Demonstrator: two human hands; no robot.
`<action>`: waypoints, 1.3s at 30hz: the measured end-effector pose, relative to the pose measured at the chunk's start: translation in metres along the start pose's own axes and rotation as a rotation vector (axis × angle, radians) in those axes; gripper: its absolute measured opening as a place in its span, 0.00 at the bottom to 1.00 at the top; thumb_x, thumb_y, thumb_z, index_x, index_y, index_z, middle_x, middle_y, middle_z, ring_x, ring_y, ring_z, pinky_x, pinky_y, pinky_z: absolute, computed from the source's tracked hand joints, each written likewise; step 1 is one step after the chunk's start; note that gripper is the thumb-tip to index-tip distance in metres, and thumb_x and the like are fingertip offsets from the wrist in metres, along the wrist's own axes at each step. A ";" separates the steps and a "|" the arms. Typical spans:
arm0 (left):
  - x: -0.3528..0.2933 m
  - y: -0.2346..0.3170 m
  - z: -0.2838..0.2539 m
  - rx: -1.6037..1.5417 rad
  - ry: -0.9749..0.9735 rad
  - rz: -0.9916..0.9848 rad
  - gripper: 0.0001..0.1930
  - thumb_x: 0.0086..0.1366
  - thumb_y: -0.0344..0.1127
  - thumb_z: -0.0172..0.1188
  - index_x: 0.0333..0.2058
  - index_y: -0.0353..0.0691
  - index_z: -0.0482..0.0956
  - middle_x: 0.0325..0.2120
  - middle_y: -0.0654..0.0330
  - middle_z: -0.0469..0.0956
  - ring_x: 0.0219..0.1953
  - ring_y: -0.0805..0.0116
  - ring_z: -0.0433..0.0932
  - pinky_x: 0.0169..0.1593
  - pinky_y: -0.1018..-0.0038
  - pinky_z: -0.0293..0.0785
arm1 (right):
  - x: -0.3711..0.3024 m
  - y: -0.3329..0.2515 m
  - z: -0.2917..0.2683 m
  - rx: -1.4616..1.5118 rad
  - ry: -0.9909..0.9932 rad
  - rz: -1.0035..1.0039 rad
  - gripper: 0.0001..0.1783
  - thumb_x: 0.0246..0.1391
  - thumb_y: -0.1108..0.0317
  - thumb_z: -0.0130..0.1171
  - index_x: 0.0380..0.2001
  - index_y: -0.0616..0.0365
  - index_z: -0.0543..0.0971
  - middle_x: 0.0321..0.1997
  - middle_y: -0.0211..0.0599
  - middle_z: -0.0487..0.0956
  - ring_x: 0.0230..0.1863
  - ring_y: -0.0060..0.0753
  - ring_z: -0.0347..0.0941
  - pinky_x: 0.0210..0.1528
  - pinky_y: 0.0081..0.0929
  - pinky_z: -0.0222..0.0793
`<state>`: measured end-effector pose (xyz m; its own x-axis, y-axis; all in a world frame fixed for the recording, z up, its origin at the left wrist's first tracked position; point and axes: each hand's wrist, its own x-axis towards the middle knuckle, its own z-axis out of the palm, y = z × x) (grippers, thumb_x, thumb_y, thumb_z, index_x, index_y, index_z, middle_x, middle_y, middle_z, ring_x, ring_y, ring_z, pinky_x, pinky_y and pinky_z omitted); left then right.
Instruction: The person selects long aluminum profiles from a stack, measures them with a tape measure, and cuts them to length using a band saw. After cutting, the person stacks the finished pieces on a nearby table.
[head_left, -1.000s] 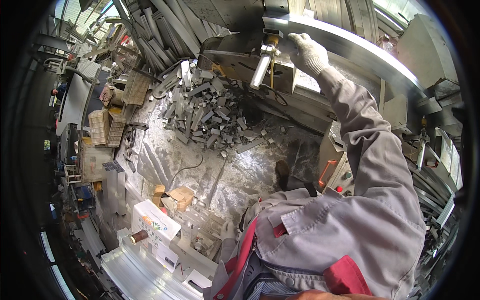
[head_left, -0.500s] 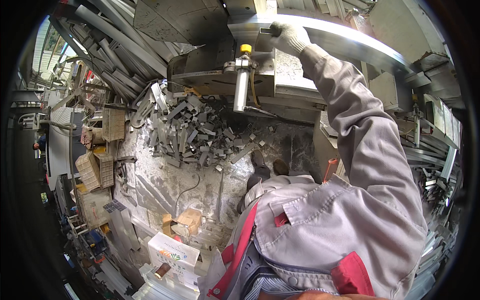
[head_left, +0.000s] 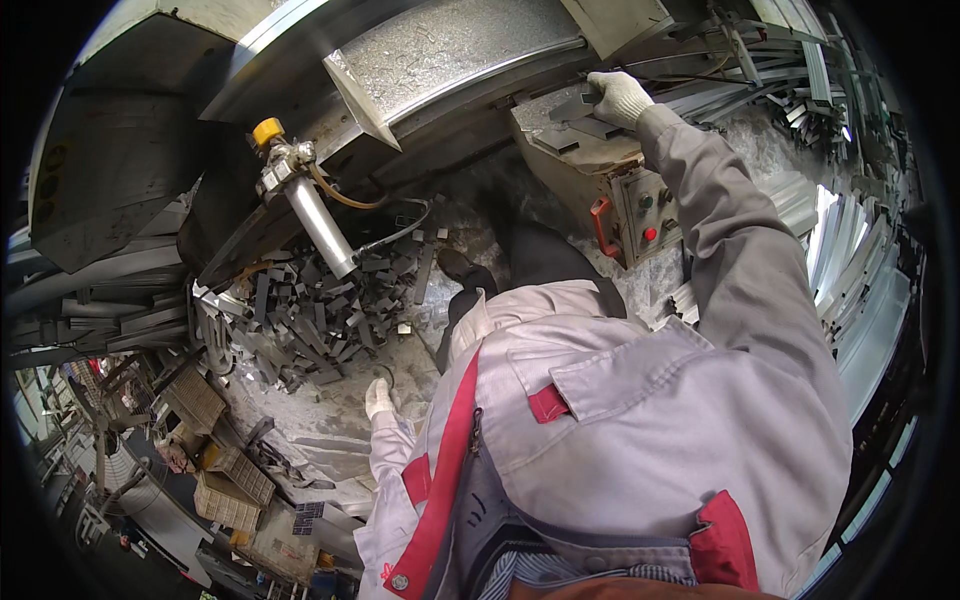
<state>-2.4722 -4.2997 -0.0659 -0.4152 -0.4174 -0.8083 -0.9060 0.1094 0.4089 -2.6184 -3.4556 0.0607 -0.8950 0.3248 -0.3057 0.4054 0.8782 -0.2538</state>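
Note:
My right hand (head_left: 622,99), in a white knit glove, reaches out at the upper right with its fingers closed on a short grey metal profile piece (head_left: 575,107). It is just above the top of a metal control box (head_left: 545,115). Similar cut pieces (head_left: 557,142) lie flat on that box top, close under the hand. Low at my left side hangs my left hand (head_left: 379,398), gloved too and small in view. Its fingers look loosely extended, and no object shows in it.
A red handle (head_left: 604,226) and a red button (head_left: 650,234) are on the control box's front. Left of it, a metal cylinder with a yellow cap (head_left: 320,225) juts from the machine. A heap of offcuts (head_left: 320,310) covers the floor, and long profiles (head_left: 850,270) are stacked at right.
My view has turned rightward. My right hand has moved from the machine bed to above the control box, a metal profile piece in its grip. My left hand has come into view.

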 end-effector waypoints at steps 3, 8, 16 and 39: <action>-0.011 0.038 0.024 -0.032 -0.001 0.032 0.24 0.76 0.48 0.72 0.65 0.49 0.81 0.42 0.68 0.86 0.31 0.77 0.82 0.29 0.79 0.78 | 0.025 0.020 0.050 -0.050 -0.067 0.062 0.19 0.52 0.67 0.73 0.49 0.53 0.86 0.44 0.53 0.89 0.51 0.62 0.86 0.52 0.46 0.82; -0.065 0.049 0.091 -0.082 -0.137 0.021 0.24 0.77 0.43 0.71 0.67 0.45 0.80 0.47 0.66 0.86 0.38 0.76 0.84 0.37 0.78 0.82 | 0.069 0.053 0.129 0.061 -0.157 0.015 0.14 0.57 0.74 0.63 0.48 0.58 0.85 0.49 0.58 0.87 0.55 0.66 0.83 0.56 0.44 0.79; -0.108 0.036 0.141 0.175 -0.238 0.153 0.23 0.78 0.36 0.69 0.67 0.37 0.80 0.52 0.59 0.84 0.45 0.75 0.81 0.47 0.78 0.81 | 0.079 0.088 0.136 -0.259 -0.453 -0.137 0.23 0.70 0.73 0.54 0.65 0.52 0.81 0.60 0.55 0.85 0.62 0.62 0.83 0.65 0.45 0.78; -0.084 0.027 0.179 0.092 -0.207 0.145 0.23 0.77 0.36 0.70 0.67 0.39 0.80 0.47 0.66 0.86 0.40 0.78 0.81 0.43 0.78 0.81 | 0.058 0.059 0.115 -0.398 -0.650 -0.029 0.28 0.64 0.68 0.64 0.68 0.45 0.81 0.70 0.41 0.79 0.71 0.50 0.74 0.69 0.45 0.76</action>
<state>-2.4768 -4.1001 -0.0621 -0.5405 -0.1994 -0.8174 -0.8357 0.2396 0.4941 -2.6254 -3.4257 -0.0781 -0.5649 0.1359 -0.8139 0.1753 0.9836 0.0425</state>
